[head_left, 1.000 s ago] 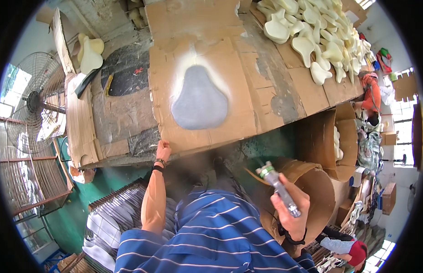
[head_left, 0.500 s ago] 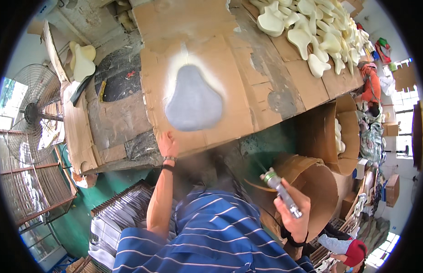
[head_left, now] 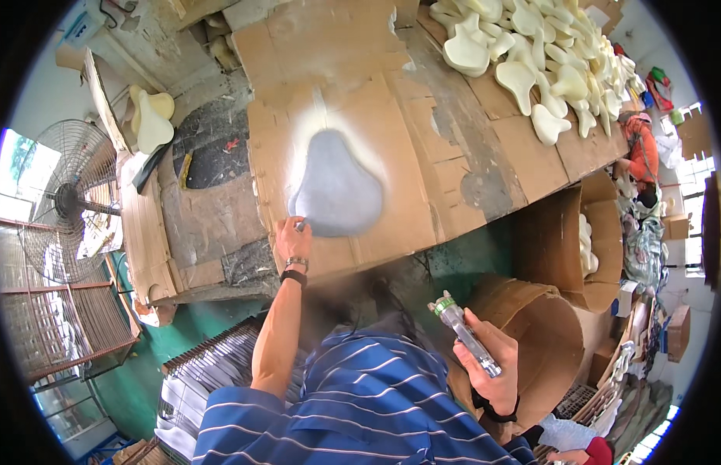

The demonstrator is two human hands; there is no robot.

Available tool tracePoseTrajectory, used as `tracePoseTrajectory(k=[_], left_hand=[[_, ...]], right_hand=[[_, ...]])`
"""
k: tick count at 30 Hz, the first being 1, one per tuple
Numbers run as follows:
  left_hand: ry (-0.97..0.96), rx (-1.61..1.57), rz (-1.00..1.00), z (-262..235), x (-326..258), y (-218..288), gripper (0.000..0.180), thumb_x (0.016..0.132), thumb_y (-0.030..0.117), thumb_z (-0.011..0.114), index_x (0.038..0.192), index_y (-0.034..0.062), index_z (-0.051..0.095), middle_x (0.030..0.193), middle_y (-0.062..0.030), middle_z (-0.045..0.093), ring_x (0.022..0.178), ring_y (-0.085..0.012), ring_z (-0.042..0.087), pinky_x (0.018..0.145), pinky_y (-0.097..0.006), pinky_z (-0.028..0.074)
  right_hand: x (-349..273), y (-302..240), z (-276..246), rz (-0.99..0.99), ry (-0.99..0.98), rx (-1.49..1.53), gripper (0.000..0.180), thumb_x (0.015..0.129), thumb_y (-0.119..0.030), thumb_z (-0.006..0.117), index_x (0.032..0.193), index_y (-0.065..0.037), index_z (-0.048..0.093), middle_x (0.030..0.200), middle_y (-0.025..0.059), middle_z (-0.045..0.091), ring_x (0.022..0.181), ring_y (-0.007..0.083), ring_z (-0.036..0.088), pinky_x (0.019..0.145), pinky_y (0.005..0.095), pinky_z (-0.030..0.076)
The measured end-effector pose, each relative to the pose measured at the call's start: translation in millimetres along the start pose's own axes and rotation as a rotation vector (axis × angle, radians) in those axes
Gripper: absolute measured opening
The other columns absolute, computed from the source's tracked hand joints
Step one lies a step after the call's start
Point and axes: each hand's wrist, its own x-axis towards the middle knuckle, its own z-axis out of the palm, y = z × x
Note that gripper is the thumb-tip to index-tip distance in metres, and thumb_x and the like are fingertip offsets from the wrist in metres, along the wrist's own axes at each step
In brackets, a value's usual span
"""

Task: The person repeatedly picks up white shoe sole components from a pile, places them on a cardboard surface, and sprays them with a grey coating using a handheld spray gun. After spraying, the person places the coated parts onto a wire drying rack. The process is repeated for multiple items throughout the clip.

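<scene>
Cardboard (head_left: 407,186) underlies the grey pad (head_left: 338,190), apparently catching pale overspray (head_left: 318,120). Left hand (head_left: 292,240) at pad's near-left edge, pinch unclear; right hand (head_left: 500,372), off pad's near right, clamped round spray gun (head_left: 459,327), likely keeping it clear.

The small grey thing (head_left: 301,225) at the left grip (head_left: 294,242) is too small to tell; the right grip (head_left: 506,366) hides part of the spray gun (head_left: 469,335), and the lower edge cuts off another person (head_left: 566,434)

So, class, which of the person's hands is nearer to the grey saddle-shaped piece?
Left. The left hand is at the lower-left edge of the grey piece; the right hand is farther off, toward the picture's lower right, holding a spray gun.
</scene>
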Motion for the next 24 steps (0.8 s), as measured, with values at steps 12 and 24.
tracePoseTrajectory(k=[12, 24], left_hand=[[-0.093, -1.219, -0.916, 55.5, -5.4, -51.2, 0.021, 0.093, 0.013, 0.065, 0.109, 0.0006, 0.058, 0.097, -0.0104, 0.062, 0.088, -0.0293, 0.065, 0.075, -0.045, 0.055], [-0.097, -1.31, -0.879, 57.0, -18.7, -45.8, 0.024, 0.09, 0.001, 0.063, 0.113, 0.0007, 0.063, 0.094, -0.0076, 0.066, 0.083, -0.0233, 0.065, 0.075, -0.046, 0.056]], right_hand=[[18.5, -0.9, 2.5, -0.07, -0.075, 0.01, 0.051, 0.081, 0.0, 0.077, 0.131, 0.001, 0.065, 0.089, 0.0153, 0.069, 0.072, 0.024, 0.066, 0.067, 0.0313, 0.051], [33.8, -11.3, 5.3, -0.082, -0.154, 0.014, 0.049, 0.081, -0.001, 0.077, 0.129, 0.003, 0.065, 0.09, 0.0171, 0.07, 0.074, 0.0261, 0.067, 0.069, 0.0315, 0.052]])
